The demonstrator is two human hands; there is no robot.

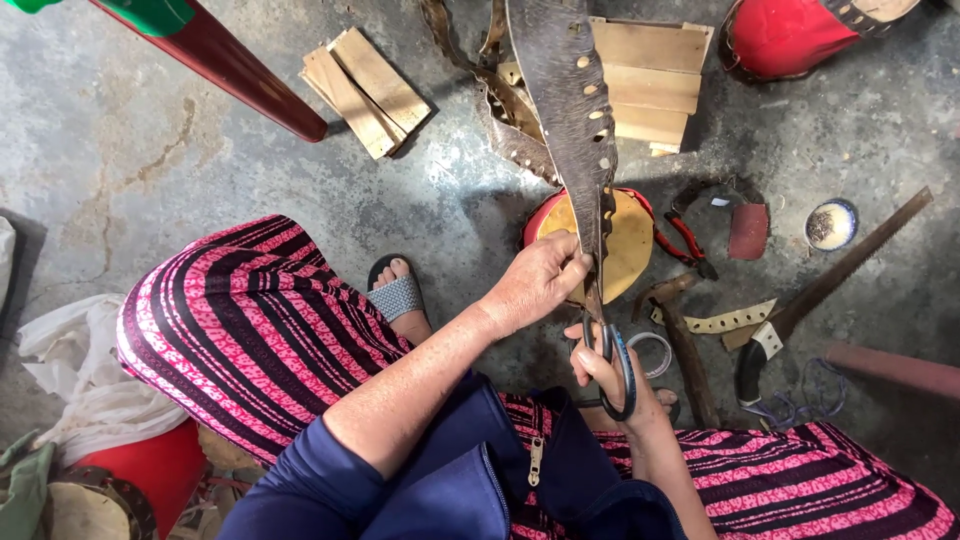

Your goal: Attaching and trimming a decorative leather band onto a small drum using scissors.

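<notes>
The long dark perforated strip (pixel 572 100) is pinched taut near its lower end by the left hand (pixel 535 283), fingers closed, so the scissors (pixel 612 350), gripped in the right hand (pixel 610 375), are kept aligned along its edge above the floor (pixel 150 150).

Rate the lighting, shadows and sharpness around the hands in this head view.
Head view: daylight is even, and the left hand and right hand with the dark-handled scissors look sharp; a soft shadow darkens the grey concrete floor around them; the long dark perforated leather strip looks stretched near the top edge.
</notes>
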